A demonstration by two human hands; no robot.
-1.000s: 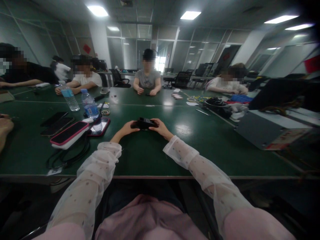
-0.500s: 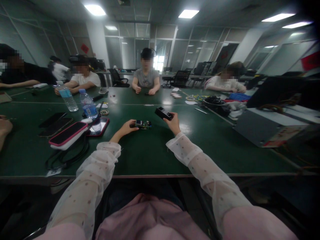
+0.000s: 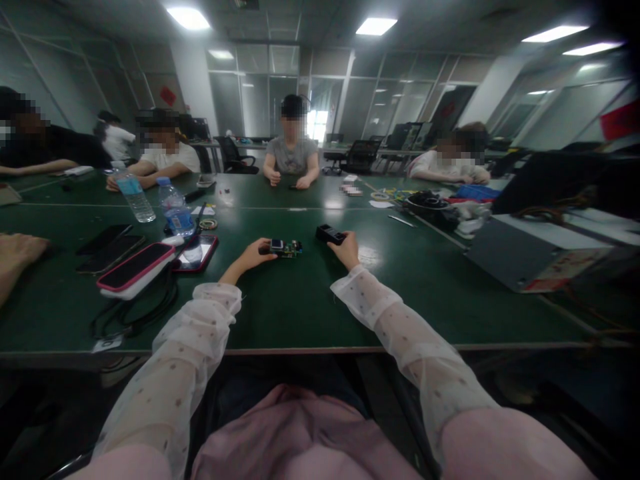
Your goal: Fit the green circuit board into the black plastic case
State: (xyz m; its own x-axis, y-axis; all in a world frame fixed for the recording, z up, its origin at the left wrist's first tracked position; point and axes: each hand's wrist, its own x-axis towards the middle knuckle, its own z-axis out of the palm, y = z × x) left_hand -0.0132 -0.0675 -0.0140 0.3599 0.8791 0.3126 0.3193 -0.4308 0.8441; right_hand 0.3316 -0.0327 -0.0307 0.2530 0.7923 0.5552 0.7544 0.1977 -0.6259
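Note:
A small green circuit board (image 3: 289,249) with a little screen is gripped at its left end by my left hand (image 3: 255,253), thumb in front and fingers behind. To the right, my right hand (image 3: 347,249) has its fingers round the right end of a black rectangular case (image 3: 330,234). Board and case are apart, with a short gap between them, both over the green table (image 3: 295,313). The case is tilted a little, its far end pointing left. Fine parts on the board are too small to tell.
On the left lie a pink-edged phone (image 3: 137,267), dark phones (image 3: 107,245), cables and two bottles (image 3: 175,210). A person's hand (image 3: 23,257) rests at the far left. On the right stand a grey metal box (image 3: 530,257) and a pen (image 3: 401,221).
The black case in my right hand has turned and sunk slightly. My left hand and the board have barely moved. Another person's hand at the far left has come further in.

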